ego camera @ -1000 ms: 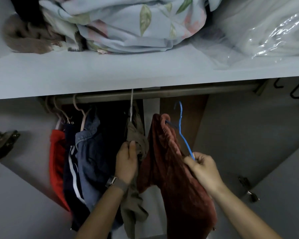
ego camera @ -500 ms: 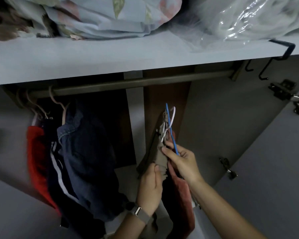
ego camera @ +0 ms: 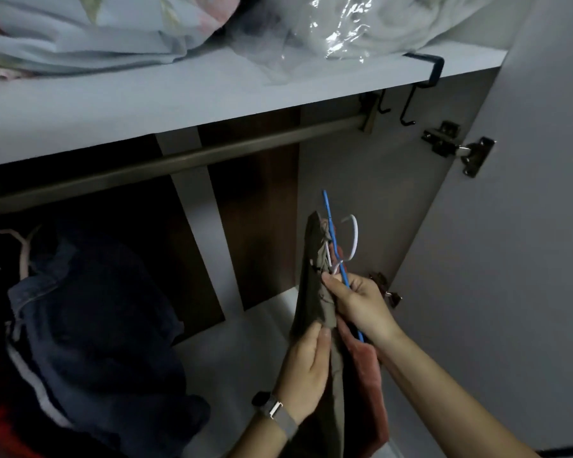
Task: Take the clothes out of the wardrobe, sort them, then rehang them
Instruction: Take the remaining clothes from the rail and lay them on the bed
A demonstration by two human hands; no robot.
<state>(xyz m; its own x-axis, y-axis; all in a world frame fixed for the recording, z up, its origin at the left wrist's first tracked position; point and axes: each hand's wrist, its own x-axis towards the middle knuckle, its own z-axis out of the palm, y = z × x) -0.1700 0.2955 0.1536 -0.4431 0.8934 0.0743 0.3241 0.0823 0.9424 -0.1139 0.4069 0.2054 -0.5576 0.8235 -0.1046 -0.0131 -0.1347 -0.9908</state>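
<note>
open wardrobe, dim, grey walls. nearest: left hand point(ego camera: 306, 371), watch point(ego camera: 272, 408) on wrist, fingers gripping olive garment point(ego camera: 311, 292). right hand point(ego camera: 358, 304) clamped round blue hanger point(ego camera: 333, 239), white hanger point(ego camera: 354, 239) and the olive cloth; rust-red garment point(ego camera: 366, 375) hangs below it. left: denim and navy clothes point(ego camera: 90, 325) hanging. above: rail point(ego camera: 179, 160), bare near the middle; shelf point(ego camera: 146, 104) with floral bedding point(ego camera: 80, 31) and a plastic-wrapped bundle point(ego camera: 361, 24).

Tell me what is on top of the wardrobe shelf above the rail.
On the shelf lie a floral light-blue bedding bundle at left and a white item in clear plastic at right. A dark hook bracket clips over its edge. Whatever lies behind them is covered.
</note>
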